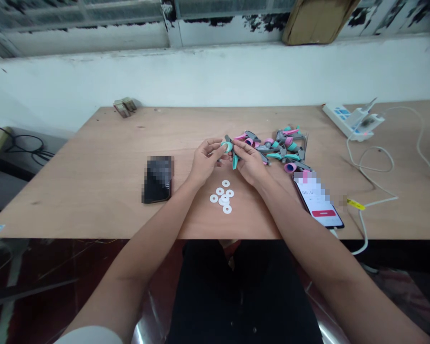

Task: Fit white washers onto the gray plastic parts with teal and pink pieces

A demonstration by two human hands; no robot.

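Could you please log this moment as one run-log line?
left hand: holds teal-and-grey plastic part | right hand: holds same part | nearby: white washers, pile of grey, pink and teal parts

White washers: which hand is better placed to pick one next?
Left, probably: the left hand sits slightly closer to the white washers than the right hand does. Both hands are on the teal-and-grey plastic part.

Blur and blockage on my feed right now

The left hand (205,162) and right hand (249,163) hide much of the teal-and-grey plastic piece (230,152); the left phone (157,179) is pixelated, the right phone's (318,200) timer is unreadable, and the far cardboard (317,21) runs off frame.
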